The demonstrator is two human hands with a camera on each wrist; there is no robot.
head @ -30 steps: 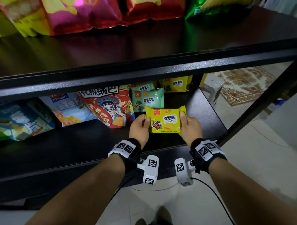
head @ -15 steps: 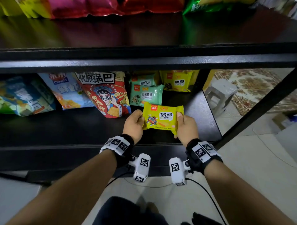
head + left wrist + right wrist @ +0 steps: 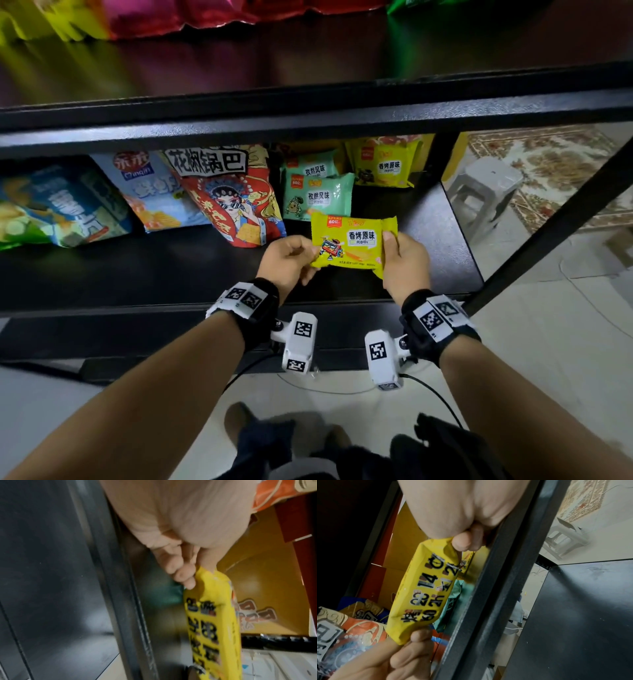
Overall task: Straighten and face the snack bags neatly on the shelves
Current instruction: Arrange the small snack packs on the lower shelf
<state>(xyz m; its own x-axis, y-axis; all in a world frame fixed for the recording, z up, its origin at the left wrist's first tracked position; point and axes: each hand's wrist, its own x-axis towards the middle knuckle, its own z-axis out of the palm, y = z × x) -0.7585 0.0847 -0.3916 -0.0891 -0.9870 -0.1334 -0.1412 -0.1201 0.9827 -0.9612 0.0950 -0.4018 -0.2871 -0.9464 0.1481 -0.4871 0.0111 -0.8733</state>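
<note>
The left hand (image 3: 289,260) pinches the left edge of the yellow snack bag (image 3: 352,244), and the right hand (image 3: 404,263) pinches its right edge with the thumb on the front; each grip is closed on the pack, which is held between them, printed face up toward the head camera, over the front right part of the lower shelf (image 3: 144,270). In the wrist views the fingers (image 3: 181,574) curl against the pack's crimped end. Just behind the held pack stand two green snack bags (image 3: 318,198), one in front of the other, and to their right a second yellow bag (image 3: 383,164) at the back. Left of the green ones leans a red bag with a cartoon figure (image 3: 233,202), then a pale blue bag (image 3: 150,192) and a blue-green bag (image 3: 58,209) at the far left. On the upper shelf (image 3: 308,61), bag bottoms show along the top edge. A grey plastic stool (image 3: 486,192) stands on the floor to the right of the rack.
</note>
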